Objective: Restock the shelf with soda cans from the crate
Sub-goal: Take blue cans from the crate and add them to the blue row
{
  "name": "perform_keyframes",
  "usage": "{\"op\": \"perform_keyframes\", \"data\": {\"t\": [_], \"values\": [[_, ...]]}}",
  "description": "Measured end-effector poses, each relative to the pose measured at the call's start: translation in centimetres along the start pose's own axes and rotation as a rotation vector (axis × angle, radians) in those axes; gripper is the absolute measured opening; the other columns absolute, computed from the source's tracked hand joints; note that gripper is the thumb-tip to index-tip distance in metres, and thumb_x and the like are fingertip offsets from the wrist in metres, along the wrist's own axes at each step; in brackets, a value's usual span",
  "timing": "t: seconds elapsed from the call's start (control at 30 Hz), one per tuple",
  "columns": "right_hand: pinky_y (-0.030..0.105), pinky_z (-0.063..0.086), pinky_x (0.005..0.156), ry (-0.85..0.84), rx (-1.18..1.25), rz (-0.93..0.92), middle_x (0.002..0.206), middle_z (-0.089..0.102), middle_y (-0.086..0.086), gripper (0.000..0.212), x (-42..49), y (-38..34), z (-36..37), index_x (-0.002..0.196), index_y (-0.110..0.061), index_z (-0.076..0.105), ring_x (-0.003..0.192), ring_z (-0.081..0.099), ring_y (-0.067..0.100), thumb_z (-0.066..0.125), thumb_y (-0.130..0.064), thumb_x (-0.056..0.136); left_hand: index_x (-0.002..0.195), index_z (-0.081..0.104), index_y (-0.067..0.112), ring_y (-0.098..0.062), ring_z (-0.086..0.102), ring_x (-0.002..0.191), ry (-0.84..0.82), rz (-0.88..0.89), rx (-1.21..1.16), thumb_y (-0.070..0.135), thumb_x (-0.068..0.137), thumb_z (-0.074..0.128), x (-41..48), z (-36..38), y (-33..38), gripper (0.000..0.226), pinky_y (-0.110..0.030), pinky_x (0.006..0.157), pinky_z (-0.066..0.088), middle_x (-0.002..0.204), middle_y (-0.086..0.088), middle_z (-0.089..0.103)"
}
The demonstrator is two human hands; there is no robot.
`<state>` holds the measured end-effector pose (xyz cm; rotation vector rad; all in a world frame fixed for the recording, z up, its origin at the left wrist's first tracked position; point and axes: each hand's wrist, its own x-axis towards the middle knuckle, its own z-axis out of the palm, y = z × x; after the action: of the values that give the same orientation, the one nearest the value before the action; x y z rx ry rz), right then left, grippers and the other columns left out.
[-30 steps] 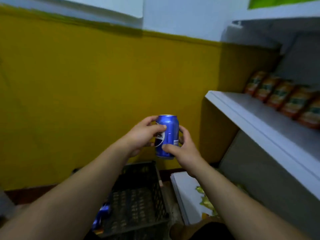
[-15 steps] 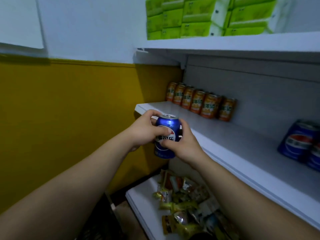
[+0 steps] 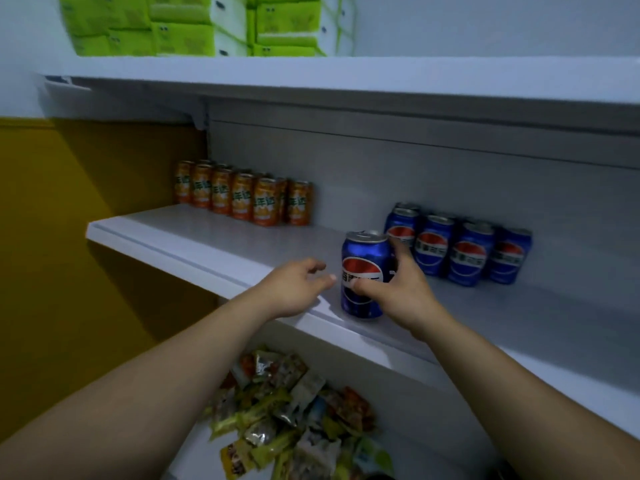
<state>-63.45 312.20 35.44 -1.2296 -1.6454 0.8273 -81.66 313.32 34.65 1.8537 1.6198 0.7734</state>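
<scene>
Head view, stock listed by size. Middle shelf [image 3: 207,244]: grey, spanning the frame centre. Top shelf [image 3: 346,74]: at 12 o'clock, carrying stacked green packs [image 3: 173,26]. Lower shelf [image 3: 197,455]: at 6 o'clock, with a loose heap of snack packets [image 3: 294,410]. Orange cans [image 3: 242,199]: row on the middle shelf, 10 o'clock. Blue row [image 3: 464,254]: cans by the back wall, 3 o'clock. Right grip [image 3: 401,292]: thumb in front, fingers behind, wrapped round the single blue can [image 3: 363,265], which stands upright near the shelf's front edge. Left grip [image 3: 294,289]: fingers relaxed, holding nothing, just beside that can at its 9 o'clock.
</scene>
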Motion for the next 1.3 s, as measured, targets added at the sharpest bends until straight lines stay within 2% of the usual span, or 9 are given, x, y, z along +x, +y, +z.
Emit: {"op": "perform_keyframes", "data": {"t": [0.17,0.3,0.4,0.5,0.77,0.9,1.03,1.13,1.3], "values": [[0.017,0.043,0.075,0.144,-0.002,0.066,0.1,0.05,-0.022,0.081,-1.7,2.6,-4.6,0.142,-0.026,0.031,0.082,0.051,-0.007,0.078,-0.011,0.077,0.138,0.046,0.028,-0.021,0.043,0.129,-0.133,0.122,0.508,0.066,0.088,0.038,2.3,4.5,0.8,0.063,-0.049,0.11,0.03,0.146,0.001,0.043],[0.027,0.045,0.084,0.216,-0.002,0.101,0.103,0.051,-0.019,0.083,-2.4,4.3,-7.3,0.142,-0.028,0.031,0.089,0.054,0.0,0.079,-0.011,0.076,0.144,0.037,0.033,-0.02,0.025,0.142,-0.135,0.141,0.618,0.073,0.086,0.032,3.4,5.9,2.1,0.07,-0.057,0.113,0.009,0.155,0.005,0.029],[0.025,0.047,0.082,0.278,-0.008,0.107,0.113,0.056,-0.014,0.081,-2.3,5.4,-8.9,0.14,-0.031,0.034,0.099,0.058,0.006,0.08,-0.012,0.075,0.148,0.023,0.039,-0.019,0.007,0.147,-0.192,0.114,0.643,0.074,0.086,0.027,3.6,6.4,2.1,0.071,-0.06,0.113,-0.001,0.16,0.009,0.011],[0.012,0.043,0.07,0.307,-0.03,0.093,0.104,0.053,-0.024,0.077,-1.8,6.0,-10.0,0.132,-0.04,0.034,0.089,0.054,-0.005,0.079,-0.012,0.076,0.149,0.017,0.041,-0.017,0.003,0.148,-0.216,0.108,0.648,0.074,0.086,0.024,3.7,6.4,1.6,0.071,-0.059,0.114,-0.003,0.161,0.01,0.006],[0.036,0.047,0.096,0.444,-0.201,0.111,0.139,0.051,-0.003,0.085,-0.7,7.7,-12.3,0.149,-0.034,0.02,0.12,0.054,0.019,0.073,-0.028,0.083,0.15,0.013,0.041,-0.017,0.002,0.148,-0.214,0.121,0.689,0.074,0.087,0.02,3.8,6.6,1.3,0.071,-0.056,0.115,-0.001,0.161,0.009,0.004],[0.033,0.047,0.092,0.465,-0.268,0.133,0.135,0.053,-0.003,0.075,-0.6,8.7,-14.3,0.146,-0.033,0.024,0.117,0.056,0.02,0.069,-0.028,0.086,0.15,0.014,0.042,-0.016,0.002,0.148,-0.208,0.114,0.686,0.074,0.087,0.021,3.8,6.7,1.4,0.07,-0.054,0.115,0.0,0.161,0.01,0.004],[0.042,0.05,0.095,0.507,-0.348,0.088,0.129,0.057,0.001,0.066,0.2,9.4,-15.8,0.138,-0.025,0.04,0.114,0.058,0.022,0.074,-0.026,0.081,0.149,0.014,0.042,-0.016,0.002,0.148,-0.211,0.107,0.684,0.074,0.087,0.021,3.8,6.7,1.5,0.071,-0.055,0.115,0.0,0.161,0.01,0.004],[0.034,0.046,0.093,0.512,-0.349,0.11,0.131,0.055,0.003,0.065,1.2,10.0,-16.5,0.14,-0.018,0.037,0.116,0.056,0.021,0.071,-0.02,0.085,0.149,0.014,0.042,-0.016,0.002,0.148,-0.207,0.105,0.682,0.074,0.087,0.021,3.6,6.7,1.5,0.07,-0.055,0.115,-0.001,0.161,0.01,0.004],[0.041,0.045,0.1,0.533,-0.374,0.186,0.138,0.05,0.009,0.069,2.7,11.1,-17.0,0.146,-0.018,0.029,0.124,0.052,0.027,0.066,-0.021,0.089,0.15,0.013,0.041,-0.016,0.001,0.148,-0.203,0.109,0.675,0.074,0.087,0.021,3.6,6.7,1.5,0.07,-0.054,0.115,-0.002,0.161,0.01,0.003]]}}
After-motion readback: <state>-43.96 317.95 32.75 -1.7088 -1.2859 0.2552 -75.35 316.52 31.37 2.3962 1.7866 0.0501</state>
